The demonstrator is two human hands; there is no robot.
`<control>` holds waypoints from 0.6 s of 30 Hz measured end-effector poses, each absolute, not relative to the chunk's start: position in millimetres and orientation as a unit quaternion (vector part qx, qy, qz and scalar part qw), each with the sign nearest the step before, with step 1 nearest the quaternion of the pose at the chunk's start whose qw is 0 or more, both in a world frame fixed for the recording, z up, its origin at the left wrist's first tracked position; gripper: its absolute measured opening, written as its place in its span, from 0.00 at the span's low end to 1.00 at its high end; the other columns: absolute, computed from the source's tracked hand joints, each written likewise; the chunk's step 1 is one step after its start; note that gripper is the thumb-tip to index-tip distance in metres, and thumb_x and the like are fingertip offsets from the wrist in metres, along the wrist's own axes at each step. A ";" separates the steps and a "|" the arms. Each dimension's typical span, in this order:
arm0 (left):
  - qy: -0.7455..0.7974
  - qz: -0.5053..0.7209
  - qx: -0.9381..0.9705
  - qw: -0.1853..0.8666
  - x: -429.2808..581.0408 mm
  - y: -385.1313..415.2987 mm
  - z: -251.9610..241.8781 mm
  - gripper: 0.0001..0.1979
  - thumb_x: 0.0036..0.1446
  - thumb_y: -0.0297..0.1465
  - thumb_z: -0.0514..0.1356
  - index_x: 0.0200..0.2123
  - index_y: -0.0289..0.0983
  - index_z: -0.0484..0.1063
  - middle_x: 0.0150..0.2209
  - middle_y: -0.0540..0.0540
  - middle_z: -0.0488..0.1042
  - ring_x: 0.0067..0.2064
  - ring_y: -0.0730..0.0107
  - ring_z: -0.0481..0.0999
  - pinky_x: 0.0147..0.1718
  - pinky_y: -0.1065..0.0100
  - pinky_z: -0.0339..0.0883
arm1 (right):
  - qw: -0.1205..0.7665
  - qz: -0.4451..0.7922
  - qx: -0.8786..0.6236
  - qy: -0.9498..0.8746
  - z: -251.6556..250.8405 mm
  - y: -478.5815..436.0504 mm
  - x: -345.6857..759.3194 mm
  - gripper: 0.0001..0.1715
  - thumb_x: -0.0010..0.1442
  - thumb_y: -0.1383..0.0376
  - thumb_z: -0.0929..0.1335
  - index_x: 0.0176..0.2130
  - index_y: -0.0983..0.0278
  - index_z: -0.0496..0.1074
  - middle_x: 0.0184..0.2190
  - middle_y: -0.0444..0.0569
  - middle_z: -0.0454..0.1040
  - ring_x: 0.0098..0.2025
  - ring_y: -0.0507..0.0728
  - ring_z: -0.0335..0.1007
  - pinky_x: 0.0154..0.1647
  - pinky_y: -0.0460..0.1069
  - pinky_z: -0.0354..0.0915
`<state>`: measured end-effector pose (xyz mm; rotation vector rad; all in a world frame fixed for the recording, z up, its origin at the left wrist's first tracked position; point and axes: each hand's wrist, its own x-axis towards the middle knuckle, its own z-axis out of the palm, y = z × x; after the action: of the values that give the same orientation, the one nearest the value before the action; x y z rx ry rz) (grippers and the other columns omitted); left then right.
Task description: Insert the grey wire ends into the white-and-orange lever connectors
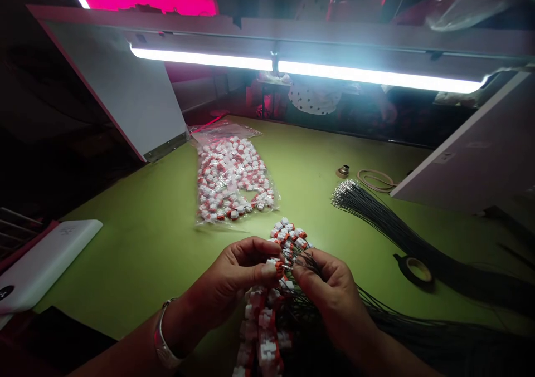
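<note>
Between the thumb and fingers of my left hand (234, 271) is a small white and orange connector (276, 264). My right hand (330, 293) pinches several thin black wires (307, 259), their bare ends right at the connector's orange side. Whether the wire ends are inside it, I cannot tell. Behind and below my hands lies a pile of similar white and orange connectors (267, 346), with black wires running off to the right. A clear plastic bag (234, 179) full of such connectors rests further back on the green table (146, 210).
At right lie a bundle of black wires (368, 204) with silvery ends, a roll of black tape (416, 270), tan rings (376, 180) and a small metal piece (343, 170). A white device (62, 260) is at left. Lit tubes (376, 76) hang above; white panels stand at both sides.
</note>
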<state>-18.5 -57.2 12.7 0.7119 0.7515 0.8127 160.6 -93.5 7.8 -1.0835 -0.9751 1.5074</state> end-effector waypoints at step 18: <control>0.360 0.391 0.349 0.772 -18.6 -58.3 12.0 0.08 0.45 0.26 0.74 0.31 0.37 0.82 0.29 0.48 0.81 0.29 0.74 0.78 0.30 0.76 0.71 | 0.494 0.642 -0.443 -0.385 14.8 -96.5 160.8 0.19 0.57 0.56 0.73 0.26 0.65 0.66 0.22 0.40 0.61 0.24 0.48 0.49 0.23 0.44 0.51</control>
<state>-18.6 -58.3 12.0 0.7563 0.7793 0.8473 160.8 -96.5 14.8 -1.0731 -0.9328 1.5571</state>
